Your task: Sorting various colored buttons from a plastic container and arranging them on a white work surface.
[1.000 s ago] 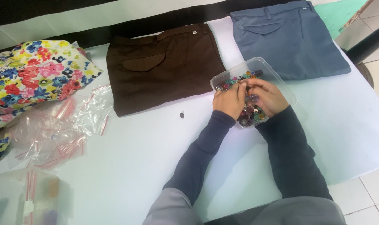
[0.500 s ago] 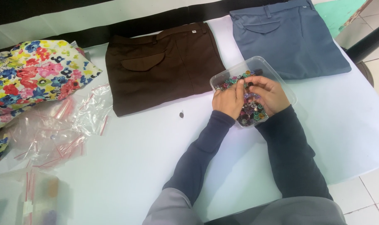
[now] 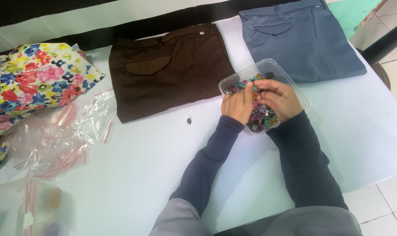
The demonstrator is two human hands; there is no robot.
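White table [image 3: 133, 175], clear button tray [image 3: 294, 85] under left hand [image 3: 238, 104] and right hand [image 3: 280, 98].

Garment workshop: folded trousers [image 3: 170, 78], floral fabric [image 3: 32, 83], button tub [image 3: 268, 72], plastic bags [image 3: 71, 131] on worktable [image 3: 133, 175].

A pale blue table [image 3: 133, 175] stands on a white-tiled floor [image 3: 393, 70].

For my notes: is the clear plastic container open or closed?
Open: the clear plastic container has no lid on it, and both hands reach among the small colourful buttons inside.
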